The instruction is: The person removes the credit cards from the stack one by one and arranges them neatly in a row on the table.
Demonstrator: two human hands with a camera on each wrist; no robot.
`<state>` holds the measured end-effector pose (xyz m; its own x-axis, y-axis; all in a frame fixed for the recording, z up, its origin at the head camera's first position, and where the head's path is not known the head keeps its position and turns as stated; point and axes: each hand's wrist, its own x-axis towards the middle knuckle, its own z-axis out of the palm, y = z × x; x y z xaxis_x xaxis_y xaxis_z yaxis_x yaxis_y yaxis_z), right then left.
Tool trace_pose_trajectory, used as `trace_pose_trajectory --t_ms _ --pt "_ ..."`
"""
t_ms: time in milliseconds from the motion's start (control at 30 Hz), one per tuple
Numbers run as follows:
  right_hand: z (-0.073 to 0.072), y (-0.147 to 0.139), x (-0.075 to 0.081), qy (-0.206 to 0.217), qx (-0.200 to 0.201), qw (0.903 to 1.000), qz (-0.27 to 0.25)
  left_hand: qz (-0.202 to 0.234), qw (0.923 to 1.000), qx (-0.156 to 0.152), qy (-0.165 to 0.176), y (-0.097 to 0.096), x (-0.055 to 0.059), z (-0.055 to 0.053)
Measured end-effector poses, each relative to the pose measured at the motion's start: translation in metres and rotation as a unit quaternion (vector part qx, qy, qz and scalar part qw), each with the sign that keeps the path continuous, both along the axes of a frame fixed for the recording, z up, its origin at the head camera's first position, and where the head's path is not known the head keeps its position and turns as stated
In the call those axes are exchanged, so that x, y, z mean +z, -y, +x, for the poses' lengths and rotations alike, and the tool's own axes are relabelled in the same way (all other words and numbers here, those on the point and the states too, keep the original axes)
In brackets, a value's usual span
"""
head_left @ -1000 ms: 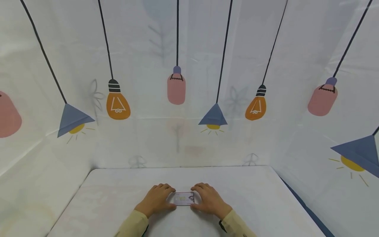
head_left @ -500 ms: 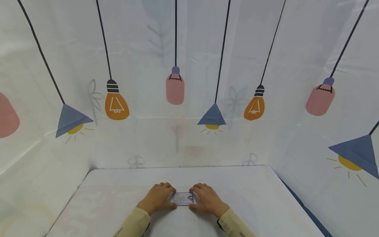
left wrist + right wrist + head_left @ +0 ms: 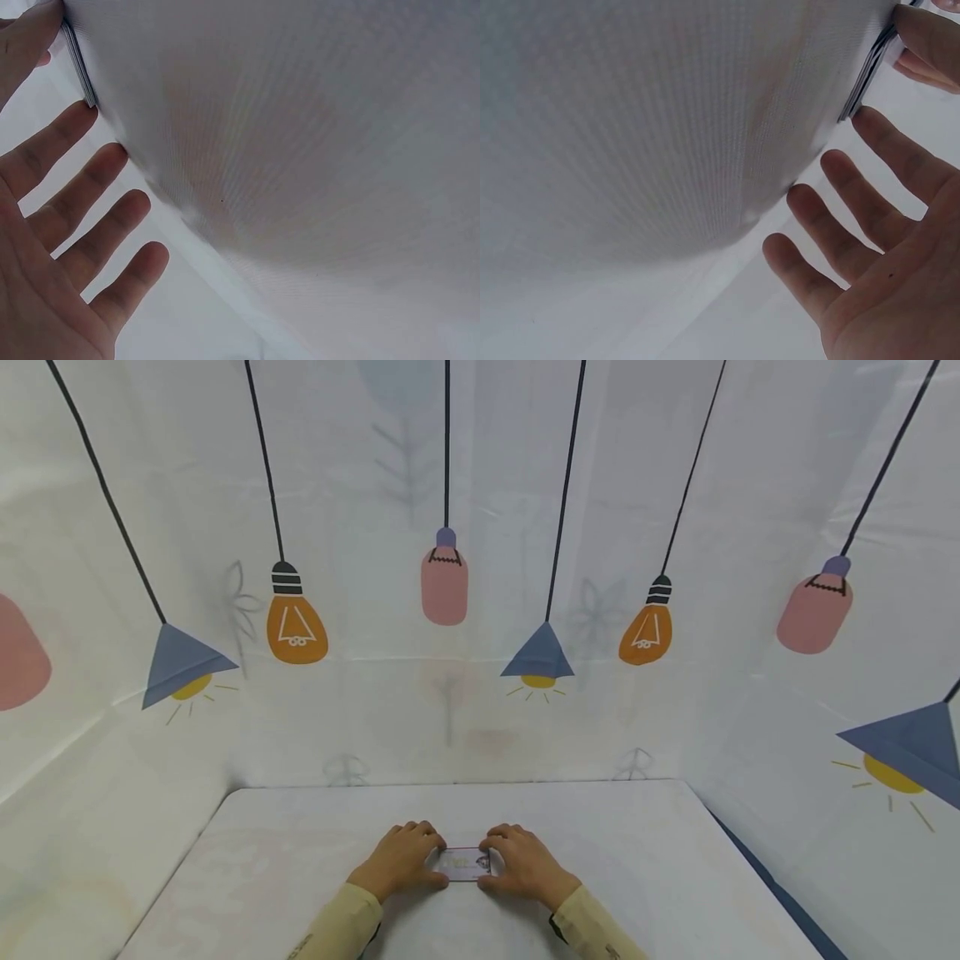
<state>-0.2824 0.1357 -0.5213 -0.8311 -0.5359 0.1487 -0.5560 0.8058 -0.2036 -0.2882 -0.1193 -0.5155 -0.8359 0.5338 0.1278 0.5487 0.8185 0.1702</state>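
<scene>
As I watch remotely, bare left hand (image 3: pixel 401 862) and bare right hand (image 3: pixel 528 867) pinch opposite ends of the pale, printed, rectangular paper-like stack (image 3: pixel 459 863), thumb to index | stack: between the grips, against the white tabletop (image 3: pixel 637 843) | risk: uneven squeezing, I judge, could shear its layers.

Hands (image 3: pixel 400 863) slightly closer together, sleeves (image 3: pixel 341 923) drawn inward

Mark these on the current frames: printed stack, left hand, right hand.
Printed stack (image 3: pixel 462 863): head view, middle of its top face.
Left hand (image 3: pixel 401 862): head view, back of the hand.
Right hand (image 3: pixel 527 865): head view, back of the hand.
</scene>
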Motion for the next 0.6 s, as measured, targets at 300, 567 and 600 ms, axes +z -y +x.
trace_pose_trajectory --t_ms 300,567,600 --pt "-0.0013 -0.0002 -0.0025 -0.004 0.008 1.0000 0.001 0.010 0.9998 0.002 0.020 -0.0001 -0.0023 -0.0006" --pt "-0.0015 0.0005 -0.0015 0.012 0.006 0.9999 -0.001 0.012 0.9997 0.000 0.020 0.0030 -0.0030 -0.0018" --pt "-0.0013 0.0004 -0.0012 0.013 0.006 0.9999 -0.002 0.013 0.9997 -0.001 0.022 0.0034 -0.0027 -0.0017"
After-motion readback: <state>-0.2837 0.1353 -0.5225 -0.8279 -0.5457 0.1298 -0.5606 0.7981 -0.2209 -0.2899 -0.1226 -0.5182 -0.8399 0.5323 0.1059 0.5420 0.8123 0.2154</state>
